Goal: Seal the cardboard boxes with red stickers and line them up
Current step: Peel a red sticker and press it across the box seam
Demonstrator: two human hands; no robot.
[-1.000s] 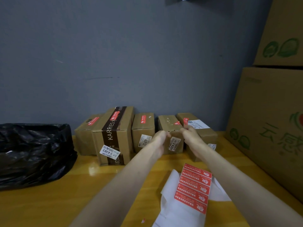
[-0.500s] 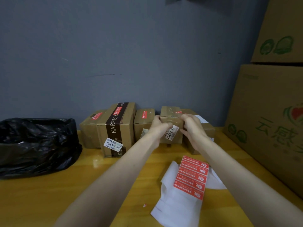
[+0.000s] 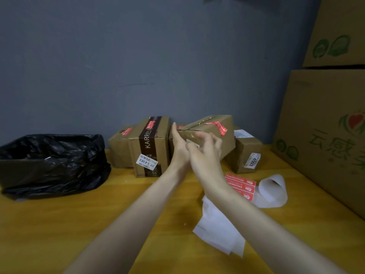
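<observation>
A small cardboard box (image 3: 214,128) with a red sticker (image 3: 221,129) over its top edge hangs tilted above the row of boxes by the wall. My left hand (image 3: 178,149) presses its straight fingers against the box's left end. My right hand (image 3: 206,153), blurred, curls its fingers against the box's front. On the table stand a small box (image 3: 120,148), a taller box with brown KARRIES tape (image 3: 152,147) and a box at the right (image 3: 246,153). Another box is mostly hidden behind my hands. A sheet of red stickers (image 3: 240,184) lies under my right forearm.
White backing paper (image 3: 219,232) trails over the yellow wooden table (image 3: 79,224), with a curled end (image 3: 273,192). A black plastic bag (image 3: 49,163) sits at the left. Big stacked cartons (image 3: 325,125) wall off the right side. A grey wall stands behind.
The small box has left the row: both hands gripped it, lifted it and tipped its right end down. The camera has swung, so the sticker sheet now lies further right.
</observation>
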